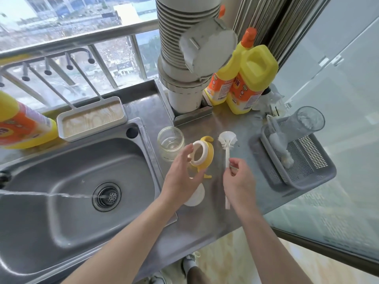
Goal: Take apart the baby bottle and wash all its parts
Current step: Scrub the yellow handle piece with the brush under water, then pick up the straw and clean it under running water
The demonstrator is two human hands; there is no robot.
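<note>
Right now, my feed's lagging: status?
Left hand at yellow-handled plastic collar, grip unclear. Right hand pinches white bottle brush. Clear glass bottle body stands apart, uncapped. Nothing blocking.
</note>
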